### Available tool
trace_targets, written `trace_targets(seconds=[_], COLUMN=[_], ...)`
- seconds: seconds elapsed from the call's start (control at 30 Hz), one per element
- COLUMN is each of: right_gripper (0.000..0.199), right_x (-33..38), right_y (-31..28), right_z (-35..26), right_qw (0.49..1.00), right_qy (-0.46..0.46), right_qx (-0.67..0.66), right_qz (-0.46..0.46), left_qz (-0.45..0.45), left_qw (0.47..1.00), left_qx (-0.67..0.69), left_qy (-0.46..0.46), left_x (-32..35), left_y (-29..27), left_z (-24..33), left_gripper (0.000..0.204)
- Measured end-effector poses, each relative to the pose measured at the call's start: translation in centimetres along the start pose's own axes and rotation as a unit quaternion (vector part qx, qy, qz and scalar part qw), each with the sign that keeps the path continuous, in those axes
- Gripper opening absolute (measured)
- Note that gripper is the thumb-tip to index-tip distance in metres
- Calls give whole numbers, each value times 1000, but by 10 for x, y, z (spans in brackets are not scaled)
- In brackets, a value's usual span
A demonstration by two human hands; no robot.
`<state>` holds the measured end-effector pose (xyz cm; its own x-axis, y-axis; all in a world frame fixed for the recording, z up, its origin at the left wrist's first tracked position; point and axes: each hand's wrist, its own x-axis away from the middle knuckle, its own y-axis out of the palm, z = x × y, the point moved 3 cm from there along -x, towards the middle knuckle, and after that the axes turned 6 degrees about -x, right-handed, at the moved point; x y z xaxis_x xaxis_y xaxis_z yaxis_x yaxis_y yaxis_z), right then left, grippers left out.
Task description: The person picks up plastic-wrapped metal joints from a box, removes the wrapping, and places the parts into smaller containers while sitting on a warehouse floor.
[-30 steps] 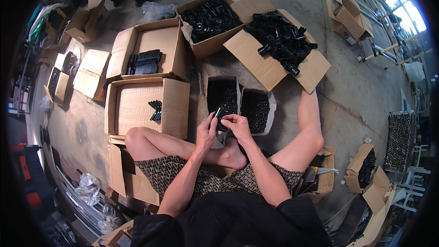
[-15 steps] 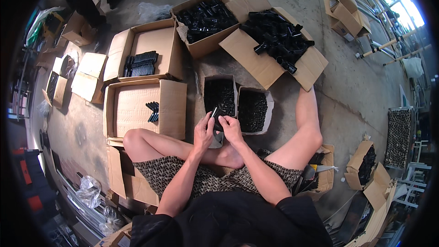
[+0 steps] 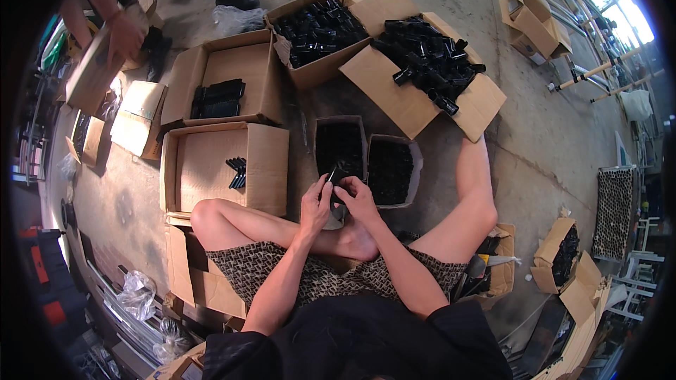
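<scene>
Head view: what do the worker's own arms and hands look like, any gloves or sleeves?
Both forearms come up from the lower edge bare. The left hand and right hand wear no gloves, and no watch or bands show. Short black sleeves end near the elbows.

Small black part (image 3: 336, 174) held between both hands above the lap

Black short-sleeved top, patterned brown-and-cream shorts, bare forearms, bare legs, bare feet.
</scene>
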<state>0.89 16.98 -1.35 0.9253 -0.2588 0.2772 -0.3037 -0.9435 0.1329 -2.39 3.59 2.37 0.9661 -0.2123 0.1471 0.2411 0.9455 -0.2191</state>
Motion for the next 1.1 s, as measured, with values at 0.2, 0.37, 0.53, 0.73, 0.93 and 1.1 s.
trace_targets(seconds=[0.2, 0.37, 0.53, 0.73, 0.93, 1.1], right_gripper=[31, 35, 37, 33, 27, 29], right_x=[-2, -5, 3, -1, 5, 1], right_y=[-2, -10, 1, -9, -7, 1], right_z=[-6, -8, -1, 3, -44, -46], right_qw=[998, 988, 995, 978, 946, 918], right_qy=[-19, 26, 44, 43, 258, 319], right_qx=[59, 152, 42, 174, -127, -128], right_qz=[21, -18, -84, -107, -150, -196], left_qz=[-6, -6, 24, -158, -248, -223], left_qw=[1000, 999, 998, 974, 960, 955], left_qx=[-18, -42, -56, -65, -110, -154], left_qy=[18, 20, -18, -148, 67, 120], left_x=[-1, -2, -4, -1, 12, 2], left_y=[-1, -3, -4, -20, -63, -72], left_z=[-1, 4, -17, -15, 62, 58], left_gripper=[38, 38, 41, 61, 76, 51])
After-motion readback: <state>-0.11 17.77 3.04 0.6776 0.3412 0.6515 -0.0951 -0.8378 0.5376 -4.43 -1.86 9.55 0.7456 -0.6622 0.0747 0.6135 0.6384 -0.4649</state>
